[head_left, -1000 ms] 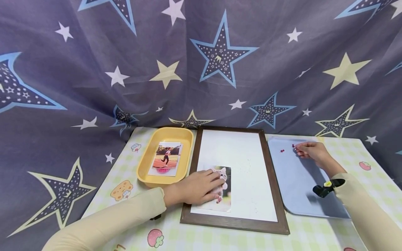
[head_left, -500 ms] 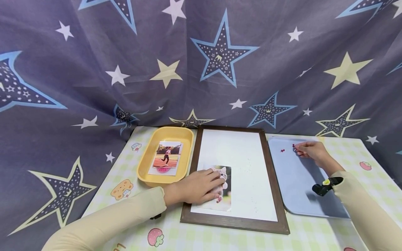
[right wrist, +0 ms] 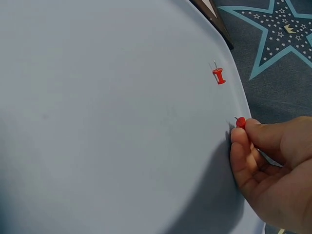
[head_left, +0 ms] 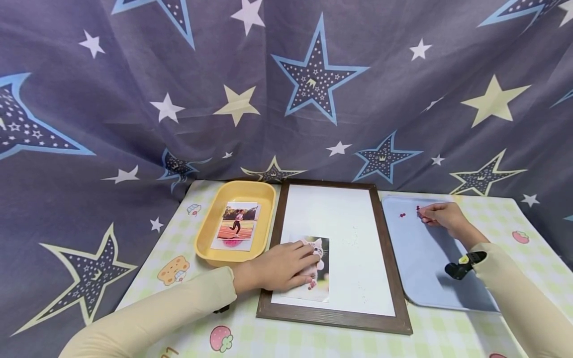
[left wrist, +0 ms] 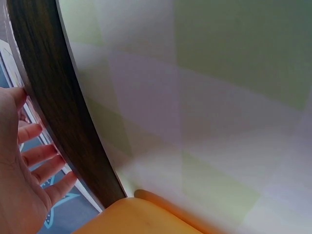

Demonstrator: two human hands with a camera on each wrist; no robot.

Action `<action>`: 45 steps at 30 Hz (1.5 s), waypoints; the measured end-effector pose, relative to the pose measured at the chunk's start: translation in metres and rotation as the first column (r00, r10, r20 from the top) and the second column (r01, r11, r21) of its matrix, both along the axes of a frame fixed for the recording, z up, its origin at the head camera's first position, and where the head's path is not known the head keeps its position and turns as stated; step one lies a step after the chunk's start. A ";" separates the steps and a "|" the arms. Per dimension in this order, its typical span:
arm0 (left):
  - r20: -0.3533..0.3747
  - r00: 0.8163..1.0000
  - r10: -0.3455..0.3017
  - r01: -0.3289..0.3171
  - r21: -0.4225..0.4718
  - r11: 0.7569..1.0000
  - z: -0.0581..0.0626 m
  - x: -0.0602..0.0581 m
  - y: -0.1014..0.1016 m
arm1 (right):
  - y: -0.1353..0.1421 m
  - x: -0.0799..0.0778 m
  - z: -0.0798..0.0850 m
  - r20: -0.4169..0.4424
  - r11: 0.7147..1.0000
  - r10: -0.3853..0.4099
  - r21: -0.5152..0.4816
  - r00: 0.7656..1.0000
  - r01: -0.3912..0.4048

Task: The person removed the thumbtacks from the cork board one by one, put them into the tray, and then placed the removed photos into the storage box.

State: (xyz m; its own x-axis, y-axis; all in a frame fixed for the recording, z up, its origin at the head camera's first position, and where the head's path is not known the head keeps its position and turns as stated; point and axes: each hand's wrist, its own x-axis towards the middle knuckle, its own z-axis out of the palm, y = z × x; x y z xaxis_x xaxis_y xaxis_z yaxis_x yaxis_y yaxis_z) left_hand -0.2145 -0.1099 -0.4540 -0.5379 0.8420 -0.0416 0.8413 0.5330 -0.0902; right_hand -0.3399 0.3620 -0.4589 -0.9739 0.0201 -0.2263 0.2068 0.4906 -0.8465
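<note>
The left hand point(head_left: 286, 266) lies with outstretched fingers on a kitten photo point(head_left: 323, 278), pressing it onto the white board point(head_left: 340, 214) with a dark brown frame. Part of the photo is covered by this hand. At the blue tray's point(head_left: 429, 263) far end, the right hand point(head_left: 447, 219) has its thumb and index fingertips together at a red push pin point(right wrist: 241, 122), pinching it; the pin's point sticks out past them. A second red push pin point(right wrist: 219, 75) lies on the tray a short way to the left of the fingers in the head view.
Left of the board stands a yellow tray point(head_left: 203, 238) with a photo of a runner point(head_left: 238, 222) on top of another picture. A green-and-white checked tablecloth point(head_left: 268, 343) covers the table. Behind hangs a dark curtain point(head_left: 286, 144) patterned with stars.
The right hand's fingertips have shifted very slightly to the left and closed in on the push pin. The left hand and the kitten photo have stayed put.
</note>
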 end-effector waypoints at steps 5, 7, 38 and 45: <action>0.002 1.000 -0.001 0.001 0.007 1.000 0.000 0.000 0.000 | -0.001 0.001 0.000 -0.020 1.000 0.004 0.000 1.000 -0.004; -0.001 1.000 -0.002 0.002 0.007 1.000 0.000 0.000 0.000 | -0.001 0.002 -0.001 -0.028 1.000 0.004 -0.004 1.000 -0.004; 0.002 1.000 -0.002 0.002 0.013 1.000 0.002 0.000 0.000 | 0.001 -0.004 0.002 0.039 0.998 0.036 0.049 0.999 -0.038; 0.006 1.000 -0.004 0.004 0.014 1.000 0.002 -0.001 0.001 | 0.000 -0.003 0.003 0.043 0.998 0.037 0.049 0.998 -0.039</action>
State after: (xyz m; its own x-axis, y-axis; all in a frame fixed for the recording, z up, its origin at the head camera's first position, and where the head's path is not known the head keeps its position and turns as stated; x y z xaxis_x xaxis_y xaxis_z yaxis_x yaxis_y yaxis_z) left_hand -0.2150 -0.1090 -0.4525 -0.5339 0.8449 -0.0331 0.8442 0.5305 -0.0776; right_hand -0.3430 0.3622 -0.4557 -0.9637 -0.0043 -0.2671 0.2225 0.5403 -0.8115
